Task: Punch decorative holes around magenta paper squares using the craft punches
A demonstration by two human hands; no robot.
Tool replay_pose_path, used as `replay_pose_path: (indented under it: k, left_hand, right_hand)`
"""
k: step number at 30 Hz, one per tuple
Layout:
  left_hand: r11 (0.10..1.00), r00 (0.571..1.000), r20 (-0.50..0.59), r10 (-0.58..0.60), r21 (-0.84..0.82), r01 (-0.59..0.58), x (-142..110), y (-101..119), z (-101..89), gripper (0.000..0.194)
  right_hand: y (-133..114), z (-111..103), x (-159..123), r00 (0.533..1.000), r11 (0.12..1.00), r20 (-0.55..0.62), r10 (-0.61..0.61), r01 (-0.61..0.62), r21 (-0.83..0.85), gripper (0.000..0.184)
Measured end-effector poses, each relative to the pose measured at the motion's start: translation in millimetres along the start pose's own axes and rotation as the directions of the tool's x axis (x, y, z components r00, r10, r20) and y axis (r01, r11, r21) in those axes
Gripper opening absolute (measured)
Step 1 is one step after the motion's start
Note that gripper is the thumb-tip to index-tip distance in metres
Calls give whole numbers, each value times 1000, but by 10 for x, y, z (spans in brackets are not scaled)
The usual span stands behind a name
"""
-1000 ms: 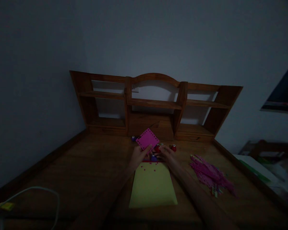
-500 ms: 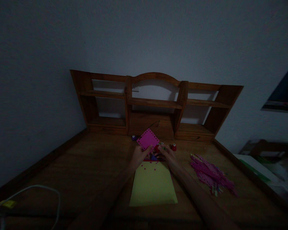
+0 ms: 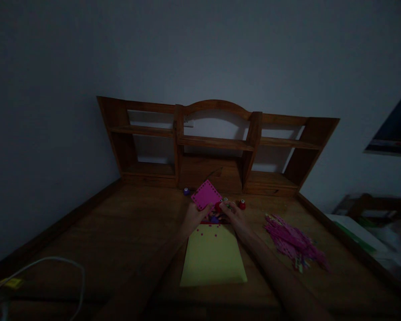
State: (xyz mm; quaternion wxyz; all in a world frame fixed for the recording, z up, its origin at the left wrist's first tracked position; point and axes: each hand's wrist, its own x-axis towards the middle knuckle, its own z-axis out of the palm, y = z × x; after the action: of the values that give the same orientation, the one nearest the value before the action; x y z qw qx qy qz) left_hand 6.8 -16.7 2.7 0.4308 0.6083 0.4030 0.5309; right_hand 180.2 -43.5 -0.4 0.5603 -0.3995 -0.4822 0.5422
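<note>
Past the far edge of the yellow sheet (image 3: 214, 261), the left hand (image 3: 192, 218) has the pink card (image 3: 206, 195) pinched, thumb on its near corner. The right hand (image 3: 235, 217), also beyond the sheet, has its fingers curled in beside the red punch (image 3: 218, 207) (too dark to tell how firmly, or whether it grips it). Pink dots (image 3: 215, 235) lie on the sheet's far end; pink strips (image 3: 292, 238) are heaped to its right.
</note>
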Motion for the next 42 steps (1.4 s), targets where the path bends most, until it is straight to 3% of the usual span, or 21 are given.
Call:
replay_pose_path:
  k: [9, 13, 23, 32, 38, 42]
  left_hand:
    - [1000, 1000, 1, 19, 3, -19, 17, -36, -9, 29]
    - [998, 998, 38, 47, -39, -46, 12, -4, 9, 29]
    - [998, 987, 155, 36, -55, -28, -18, -6, 5, 29]
    - [993, 993, 120, -7, -119, 21, -31, 2, 24, 29]
    - [990, 992, 117, 36, -140, -19, -60, 67, 32, 29]
    - [994, 990, 139, -18, -103, 32, -75, 85, 21, 32]
  right_hand:
    - [10, 9, -8, 1000, 1000, 8, -23, 23, -6, 42]
    - [18, 12, -16, 998, 999, 48, -34, 34, 5, 40]
    - [1, -7, -9, 1000, 997, 7, -27, 26, 78, 35]
    - [43, -32, 26, 999, 992, 43, 7, -13, 128, 30]
    - [55, -25, 24, 997, 987, 76, 27, -39, 158, 24]
    - [51, -15, 22, 997, 985, 75, 32, -45, 169, 25]
